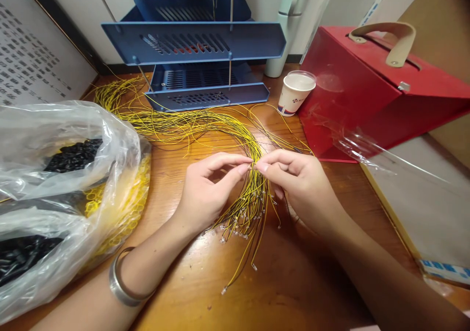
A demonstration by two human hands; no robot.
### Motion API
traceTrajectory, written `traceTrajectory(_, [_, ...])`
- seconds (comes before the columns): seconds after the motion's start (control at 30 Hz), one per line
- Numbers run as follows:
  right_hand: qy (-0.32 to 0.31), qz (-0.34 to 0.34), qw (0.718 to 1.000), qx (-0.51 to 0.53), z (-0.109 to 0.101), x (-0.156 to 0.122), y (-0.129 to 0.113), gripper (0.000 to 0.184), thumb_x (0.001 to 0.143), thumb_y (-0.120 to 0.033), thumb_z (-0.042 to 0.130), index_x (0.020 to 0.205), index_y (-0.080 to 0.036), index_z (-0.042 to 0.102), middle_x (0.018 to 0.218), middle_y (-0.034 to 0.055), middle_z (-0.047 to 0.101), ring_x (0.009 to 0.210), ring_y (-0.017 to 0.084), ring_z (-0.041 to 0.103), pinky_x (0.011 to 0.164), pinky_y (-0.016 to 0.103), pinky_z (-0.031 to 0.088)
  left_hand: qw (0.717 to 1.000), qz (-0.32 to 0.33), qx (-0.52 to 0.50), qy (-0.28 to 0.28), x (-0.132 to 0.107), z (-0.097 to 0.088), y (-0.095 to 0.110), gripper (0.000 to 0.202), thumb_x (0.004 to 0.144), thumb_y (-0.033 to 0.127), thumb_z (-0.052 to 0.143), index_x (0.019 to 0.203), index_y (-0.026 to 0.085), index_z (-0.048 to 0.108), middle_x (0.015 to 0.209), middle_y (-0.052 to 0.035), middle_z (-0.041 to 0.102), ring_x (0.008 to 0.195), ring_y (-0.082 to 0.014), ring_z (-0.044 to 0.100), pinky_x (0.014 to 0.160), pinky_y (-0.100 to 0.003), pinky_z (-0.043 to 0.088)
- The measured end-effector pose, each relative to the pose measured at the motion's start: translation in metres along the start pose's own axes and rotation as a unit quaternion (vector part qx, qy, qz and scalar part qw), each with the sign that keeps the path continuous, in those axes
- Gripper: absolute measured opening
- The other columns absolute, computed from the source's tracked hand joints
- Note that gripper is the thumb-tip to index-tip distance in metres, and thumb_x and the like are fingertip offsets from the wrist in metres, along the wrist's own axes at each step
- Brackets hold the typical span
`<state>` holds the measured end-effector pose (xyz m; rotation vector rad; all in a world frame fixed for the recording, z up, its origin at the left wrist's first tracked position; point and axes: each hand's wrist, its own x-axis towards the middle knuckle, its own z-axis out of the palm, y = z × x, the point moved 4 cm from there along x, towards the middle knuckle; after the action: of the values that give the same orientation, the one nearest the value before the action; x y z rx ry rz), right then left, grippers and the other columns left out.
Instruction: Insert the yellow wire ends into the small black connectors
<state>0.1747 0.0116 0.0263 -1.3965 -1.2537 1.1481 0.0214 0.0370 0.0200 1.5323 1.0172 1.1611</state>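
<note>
A bundle of thin yellow and black wires runs across the wooden table, curving toward me. Small clear-tipped ends fan out at its near end. My left hand pinches thumb and forefinger together at the bundle's left side. From the right, my right hand pinches at the same spot, its fingertips almost meeting the left ones. Both hands are closed on wire there; exactly which strands lie between the fingertips is too small to make out. A metal bracelet circles my left wrist.
Clear plastic bags with black pieces and yellow netting stand at left. Behind the wires is a blue tiered tray rack. A paper cup, a pale bottle and a red box with a beige handle stand at right.
</note>
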Motion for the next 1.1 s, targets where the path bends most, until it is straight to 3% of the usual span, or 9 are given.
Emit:
traceTrajectory(0.33, [-0.023,-0.005,1.000,-0.020,0.002,-0.001,-0.003,0.014,0.081,-0.026,0.062,0.073,-0.014,0.064,0.047,-0.0073,0.042,0.044,0.006,0.036,0.044,0.023,0.025,1.000,-0.009,-0.016,0.006,0.000,0.002,-0.001,0.007,0.076,0.023,0.076,0.078,0.017,0.074,0.078,-0.0024,0.075,0.072,-0.0140,0.068,0.071,-0.023,0.053])
traceTrajectory(0.57, [-0.031,-0.026,0.998,-0.051,0.007,-0.001,-0.002,0.012,0.084,-0.026,0.060,0.079,-0.015,0.063,0.062,-0.0031,0.056,0.048,0.007,0.047,0.045,0.022,0.033,0.999,-0.039,-0.019,0.006,0.000,0.000,-0.005,0.012,0.079,0.027,0.073,0.078,0.016,0.071,0.074,-0.0012,0.072,0.066,-0.0118,0.063,0.067,-0.023,0.050])
traceTrajectory(0.73, [-0.016,-0.116,0.982,-0.150,0.008,-0.002,-0.001,0.012,0.088,-0.022,0.057,0.082,-0.016,0.066,0.073,-0.0007,0.061,0.063,0.009,0.050,0.060,0.024,0.039,0.999,-0.048,0.002,0.006,0.000,-0.001,-0.009,0.017,0.080,0.028,0.070,0.070,0.014,0.064,0.069,-0.0020,0.068,0.065,-0.0131,0.060,0.065,-0.025,0.048])
traceTrajectory(0.9, [-0.001,-0.158,0.960,-0.229,0.008,-0.004,-0.006,0.013,0.086,-0.019,0.058,0.078,-0.016,0.067,0.062,-0.0034,0.051,0.061,0.009,0.045,0.061,0.026,0.035,0.998,-0.065,0.010,-0.008,-0.001,0.000,-0.016,0.022,0.081,0.028,0.066,0.067,0.015,0.056,0.066,-0.0018,0.063,0.062,-0.0144,0.059,0.062,-0.028,0.047])
traceTrajectory(1.0, [0.005,-0.154,0.963,-0.223,0.007,-0.005,-0.008,0.013,0.084,-0.019,0.059,0.075,-0.016,0.067,0.060,-0.0040,0.047,0.058,0.008,0.043,0.058,0.025,0.033,0.997,-0.069,0.005,-0.019,0.001,0.000,-0.016,0.023,0.083,0.029,0.065,0.067,0.015,0.057,0.065,-0.0014,0.062,0.061,-0.0132,0.057,0.062,-0.027,0.046])
traceTrajectory(1.1, [-0.001,-0.092,0.986,-0.141,0.005,-0.003,-0.006,0.013,0.084,-0.024,0.060,0.076,-0.016,0.067,0.059,-0.0046,0.047,0.054,0.007,0.038,0.052,0.024,0.029,0.998,-0.048,-0.038,-0.016,0.001,-0.001,-0.014,0.022,0.088,0.032,0.060,0.074,0.015,0.062,0.070,-0.0015,0.063,0.064,-0.0118,0.059,0.063,-0.024,0.047])
